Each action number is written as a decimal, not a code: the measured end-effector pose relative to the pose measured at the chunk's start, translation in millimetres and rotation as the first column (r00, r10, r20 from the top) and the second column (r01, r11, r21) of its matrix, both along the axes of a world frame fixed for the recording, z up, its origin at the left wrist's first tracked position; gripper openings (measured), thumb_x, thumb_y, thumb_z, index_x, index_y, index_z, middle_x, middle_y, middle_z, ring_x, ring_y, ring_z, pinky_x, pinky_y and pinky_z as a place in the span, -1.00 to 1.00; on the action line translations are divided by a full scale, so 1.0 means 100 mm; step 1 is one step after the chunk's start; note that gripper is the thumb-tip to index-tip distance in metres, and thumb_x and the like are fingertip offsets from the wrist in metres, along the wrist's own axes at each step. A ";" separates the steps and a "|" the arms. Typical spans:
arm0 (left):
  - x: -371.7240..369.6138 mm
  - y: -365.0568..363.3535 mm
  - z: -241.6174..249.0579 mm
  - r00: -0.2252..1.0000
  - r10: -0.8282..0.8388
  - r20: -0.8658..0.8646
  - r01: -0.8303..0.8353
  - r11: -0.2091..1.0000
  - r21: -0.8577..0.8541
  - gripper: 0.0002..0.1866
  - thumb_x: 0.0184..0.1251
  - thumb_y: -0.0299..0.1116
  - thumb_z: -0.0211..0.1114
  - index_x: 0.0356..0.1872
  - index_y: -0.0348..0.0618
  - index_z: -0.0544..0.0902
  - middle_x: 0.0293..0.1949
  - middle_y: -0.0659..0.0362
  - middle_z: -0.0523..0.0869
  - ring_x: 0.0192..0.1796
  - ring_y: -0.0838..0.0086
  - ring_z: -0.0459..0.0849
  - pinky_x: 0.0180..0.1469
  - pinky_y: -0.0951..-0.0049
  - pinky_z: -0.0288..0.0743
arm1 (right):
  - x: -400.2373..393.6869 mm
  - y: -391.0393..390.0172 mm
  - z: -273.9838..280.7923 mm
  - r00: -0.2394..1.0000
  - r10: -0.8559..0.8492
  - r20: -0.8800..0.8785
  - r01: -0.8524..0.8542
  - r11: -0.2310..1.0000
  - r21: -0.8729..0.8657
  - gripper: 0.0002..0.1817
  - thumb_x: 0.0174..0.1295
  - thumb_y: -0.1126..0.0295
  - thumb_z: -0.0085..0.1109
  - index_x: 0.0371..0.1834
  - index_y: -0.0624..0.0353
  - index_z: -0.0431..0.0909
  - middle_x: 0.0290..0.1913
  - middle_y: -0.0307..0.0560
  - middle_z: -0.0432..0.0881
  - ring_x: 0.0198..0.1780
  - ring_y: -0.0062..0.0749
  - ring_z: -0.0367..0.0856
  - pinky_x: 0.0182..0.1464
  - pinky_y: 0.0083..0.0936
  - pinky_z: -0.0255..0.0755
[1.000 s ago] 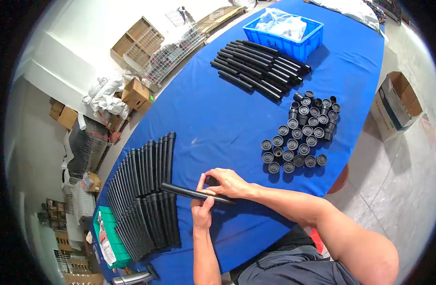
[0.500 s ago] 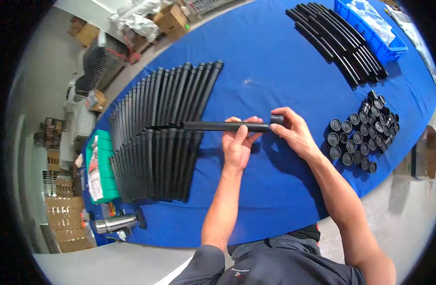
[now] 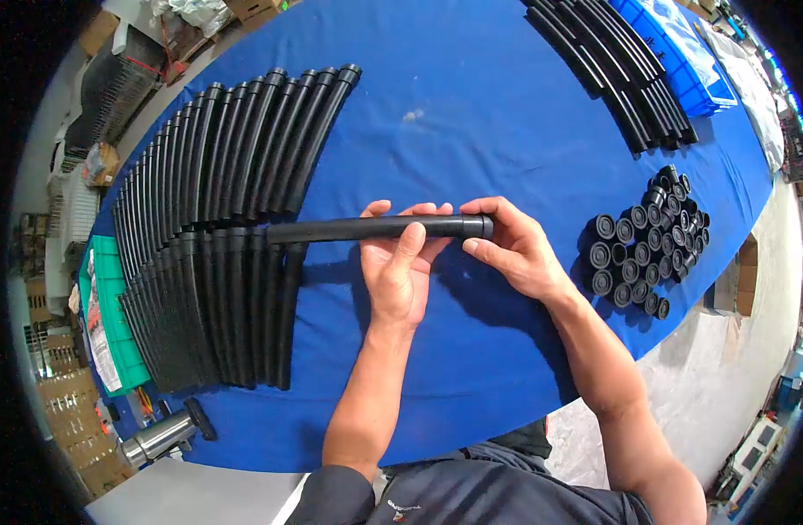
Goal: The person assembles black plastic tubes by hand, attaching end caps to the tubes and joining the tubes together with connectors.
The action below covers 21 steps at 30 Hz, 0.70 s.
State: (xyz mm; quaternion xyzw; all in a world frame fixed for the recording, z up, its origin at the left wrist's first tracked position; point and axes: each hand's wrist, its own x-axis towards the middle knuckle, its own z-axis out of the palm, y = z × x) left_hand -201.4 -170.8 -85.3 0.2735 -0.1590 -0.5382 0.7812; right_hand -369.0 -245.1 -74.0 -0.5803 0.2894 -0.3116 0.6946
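A black tube (image 3: 331, 230) lies level across my left hand (image 3: 396, 282), with the thumb over its near side and the fingers behind it. At the tube's right end sits a short black cap (image 3: 478, 227), in line with the tube and over its end. My right hand (image 3: 525, 254) pinches around this cap, index finger along the top and thumb at the lower edge. The tube's left end reaches over the near edge of the rows of capped black tubes (image 3: 244, 166).
Loose black caps (image 3: 624, 230) are grouped on the blue tablecloth (image 3: 454, 350) at the right. Thinner black tubes (image 3: 620, 79) lie at the back right beside a blue crate (image 3: 712, 98). A green bin (image 3: 130, 337) and a steel flask (image 3: 161, 437) stand at the left.
The cap, earlier held apart just above the tube's right end, is now on that end. The view has shifted, so the table's things appear further left.
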 end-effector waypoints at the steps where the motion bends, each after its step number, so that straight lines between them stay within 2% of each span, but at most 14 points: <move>1: 0.00 0.01 0.00 1.000 -0.004 0.005 0.004 1.000 0.004 -0.55 0.49 -0.55 0.26 0.27 0.04 0.34 0.06 -0.10 0.72 0.21 -0.07 0.70 0.26 -0.06 0.68 | -0.01 0.00 -0.01 1.000 -0.004 -0.028 0.003 1.000 -0.018 -0.57 0.36 0.47 0.36 0.26 0.25 0.49 -0.07 -0.28 0.56 -0.13 -0.71 0.52 -0.09 -0.66 0.50; 9: -0.01 -0.01 -0.03 1.000 0.005 -0.017 -0.005 1.000 -0.001 -0.65 0.50 -0.54 0.26 0.16 0.05 0.40 0.04 -0.05 0.73 0.20 -0.05 0.71 0.23 -0.10 0.69 | 0.02 0.04 0.02 0.994 -0.057 -0.097 0.049 0.996 -0.080 -0.58 0.33 0.45 0.39 0.22 0.26 0.53 -0.12 -0.25 0.58 -0.18 -0.69 0.51 -0.15 -0.63 0.48; 15: -0.02 -0.01 -0.03 1.000 0.016 0.027 -0.016 1.000 0.008 -0.70 0.48 -0.54 0.28 0.09 0.04 0.44 -0.02 -0.02 0.74 0.15 -0.02 0.74 0.15 -0.06 0.76 | 0.00 0.04 0.05 0.971 -0.095 -0.218 0.026 0.953 -0.300 -0.61 0.32 0.42 0.37 0.17 0.26 0.56 -0.14 -0.13 0.61 -0.19 -0.53 0.57 -0.14 -0.53 0.49; 21: -0.06 0.00 -0.04 0.998 0.053 0.030 -0.054 0.998 0.038 -0.72 0.48 -0.54 0.29 0.06 0.03 0.45 -0.03 -0.02 0.75 0.11 -0.02 0.76 0.11 -0.04 0.79 | 0.02 0.07 0.08 0.974 -0.091 -0.206 0.027 0.955 -0.295 -0.60 0.32 0.39 0.37 0.18 0.26 0.56 -0.11 -0.09 0.64 -0.13 -0.45 0.63 -0.10 -0.48 0.51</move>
